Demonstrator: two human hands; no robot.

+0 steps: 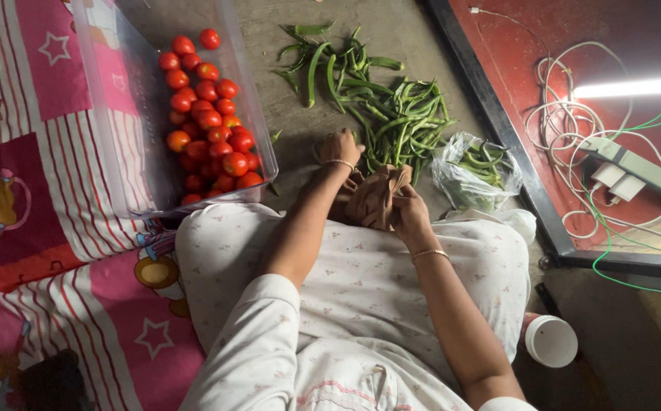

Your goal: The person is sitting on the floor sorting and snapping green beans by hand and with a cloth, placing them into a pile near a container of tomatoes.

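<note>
White cup stands nearest, at right. Beyond the lap, the right hand pinches a brown paper bag, fingers closed on its edge. Left hand, just beyond, rests curled on the green pods; grasp unclear. Tomatoes in clear tub, far left.

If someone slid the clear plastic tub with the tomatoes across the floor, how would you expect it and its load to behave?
The clear tub looks rigid, so it should slide as one piece. The round tomatoes lie loosely along one side, so they would probably roll and shift. Loaded on one side, it may feel lopsided if lifted. Neither the left hand nor the right hand touches it.
</note>
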